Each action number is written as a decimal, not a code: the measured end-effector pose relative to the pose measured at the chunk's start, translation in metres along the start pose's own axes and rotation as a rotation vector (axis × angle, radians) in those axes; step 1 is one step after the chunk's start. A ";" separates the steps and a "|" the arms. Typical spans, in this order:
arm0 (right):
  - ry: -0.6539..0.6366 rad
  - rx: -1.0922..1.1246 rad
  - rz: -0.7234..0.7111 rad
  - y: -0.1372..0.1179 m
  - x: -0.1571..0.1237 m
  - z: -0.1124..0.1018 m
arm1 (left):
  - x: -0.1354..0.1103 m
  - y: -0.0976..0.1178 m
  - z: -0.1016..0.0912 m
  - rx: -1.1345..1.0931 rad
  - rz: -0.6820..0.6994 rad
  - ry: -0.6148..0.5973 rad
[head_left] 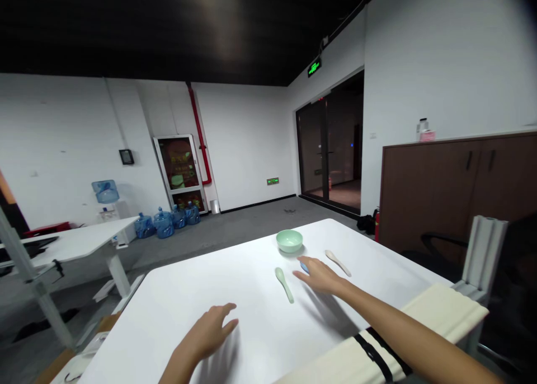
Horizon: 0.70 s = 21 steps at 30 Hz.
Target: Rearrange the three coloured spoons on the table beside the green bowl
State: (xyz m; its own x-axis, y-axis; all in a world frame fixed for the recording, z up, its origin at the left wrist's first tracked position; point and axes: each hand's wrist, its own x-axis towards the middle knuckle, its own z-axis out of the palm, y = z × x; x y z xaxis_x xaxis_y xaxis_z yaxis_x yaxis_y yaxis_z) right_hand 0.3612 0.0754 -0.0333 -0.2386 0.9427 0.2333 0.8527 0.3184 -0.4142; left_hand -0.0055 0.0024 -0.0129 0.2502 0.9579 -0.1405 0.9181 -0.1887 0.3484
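Observation:
My right hand (321, 275) reaches out over the white table (188, 305), fingers stretched flat over a small blue object (304, 267) that is mostly hidden beneath them. A green spoon (284, 284) lies just left of that hand and a cream spoon (338, 262) just right of it. A pale green bowl (289, 240) stands a little beyond the fingertips. My left hand (210, 331) rests near the table's front, fingers loosely extended, palm down, holding nothing.
A cream cloth with black stripes (419, 333) drapes the table's right front corner. A brown cabinet (457, 188) and a dark chair (440, 255) stand to the right. Another white desk (75, 241) and several water jugs (163, 223) are at left.

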 end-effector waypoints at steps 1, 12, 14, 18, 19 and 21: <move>0.020 -0.005 0.004 0.004 0.005 -0.004 | 0.000 -0.001 0.001 -0.005 -0.003 -0.001; 0.037 -0.275 0.482 0.122 0.059 -0.023 | 0.001 -0.004 -0.001 0.006 -0.031 -0.004; 0.001 -0.265 0.567 0.145 0.057 -0.013 | 0.001 -0.004 -0.001 0.011 -0.036 -0.001; -0.069 -0.246 0.647 0.175 0.048 0.005 | 0.003 -0.006 0.001 0.015 -0.038 -0.003; -0.079 -0.247 0.650 0.179 0.046 0.008 | 0.003 -0.006 0.002 0.015 -0.038 -0.004; -0.085 -0.248 0.648 0.185 0.044 0.012 | 0.004 -0.006 0.002 0.012 -0.038 -0.005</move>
State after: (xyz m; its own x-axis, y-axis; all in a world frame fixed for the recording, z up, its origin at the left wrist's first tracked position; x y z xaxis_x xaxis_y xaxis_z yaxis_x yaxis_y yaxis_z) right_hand 0.5031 0.1766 -0.1100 0.3268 0.9427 -0.0667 0.9141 -0.3332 -0.2309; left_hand -0.0093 0.0074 -0.0174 0.2161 0.9635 -0.1581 0.9309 -0.1545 0.3311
